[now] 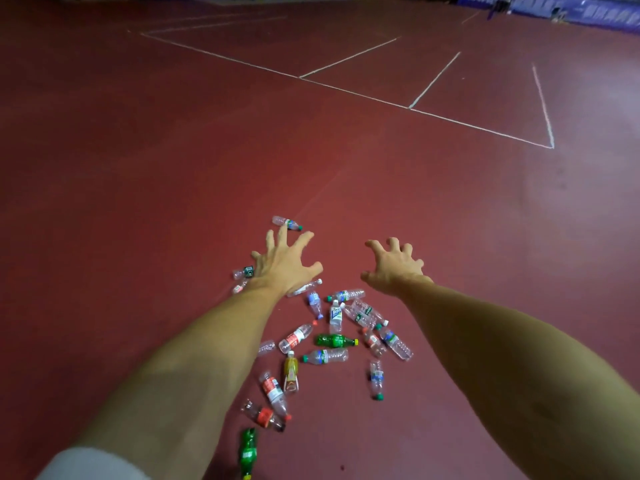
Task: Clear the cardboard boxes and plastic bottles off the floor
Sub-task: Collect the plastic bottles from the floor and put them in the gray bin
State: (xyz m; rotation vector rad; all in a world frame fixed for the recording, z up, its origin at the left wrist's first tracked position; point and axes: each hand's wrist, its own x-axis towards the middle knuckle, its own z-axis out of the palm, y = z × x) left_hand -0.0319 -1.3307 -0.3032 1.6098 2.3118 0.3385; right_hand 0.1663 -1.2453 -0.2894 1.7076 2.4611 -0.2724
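Plastic bottles (325, 356): a loose scatter, all lying on their sides on the red floor (138, 174), mostly between the two forearms and nearer the person than the hands.
- Dark green bottle (336, 340): mid-cluster, behind the right hand.
- Yellow bottle (291, 372): behind the left hand, beside the left forearm.
- Clear bottle, green cap (286, 223): alone, just past the left fingertips.

Left hand (284, 263): fingers spread, holding nothing.
Right hand (394, 268): fingers spread and slightly hooked, holding nothing; the hands are apart.

White court lines (346, 90): well beyond both hands.
Blue barrier (588, 10): far edge, beyond the right hand.
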